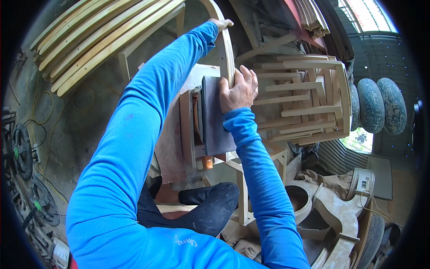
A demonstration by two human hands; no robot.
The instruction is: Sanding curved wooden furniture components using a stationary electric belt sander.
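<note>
A curved pale wooden piece (227,49) runs from the upper edge down to a dark grey flat surface, which looks like a sanding belt (215,121). My left hand (219,24) is closed around it farther up, its thumb pointing right. At the near end, my right hand (240,91) grips the same piece between thumb and fingers, right beside the belt's far end. How the piece's underside meets the belt is hidden by this hand. Brown boards (186,123) and an orange part (207,162) belong to the stand around the belt.
Several curved wooden slats (107,40) lie in a row at the upper left. Stacked wooden frames (309,101) stand close on the right. A large pale machine body (336,215) is at the lower right. Yellow cords (50,148) trail across the floor at the left.
</note>
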